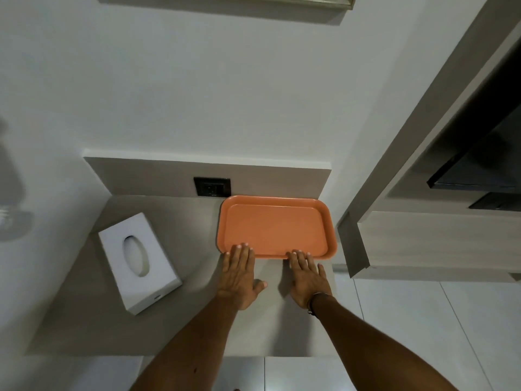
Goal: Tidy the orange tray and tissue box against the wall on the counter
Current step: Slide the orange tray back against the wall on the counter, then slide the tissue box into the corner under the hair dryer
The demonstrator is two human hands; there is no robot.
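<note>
An empty orange tray [275, 225] lies flat on the grey counter [197, 320], its far edge up against the back wall at the right. My left hand [239, 275] and my right hand [307, 275] rest flat on the counter, fingers straight, fingertips touching the tray's near rim. Neither hand grips anything. A white tissue box [139, 261] with an oval slot on top lies skewed at the counter's left side, apart from the wall and from both hands.
A black wall socket [212, 187] sits in the backsplash just left of the tray. A light wood cabinet [423, 244] stands close at the right, with a dark screen [479, 170] above it. White tiled floor [423, 334] shows beyond the counter's near edge.
</note>
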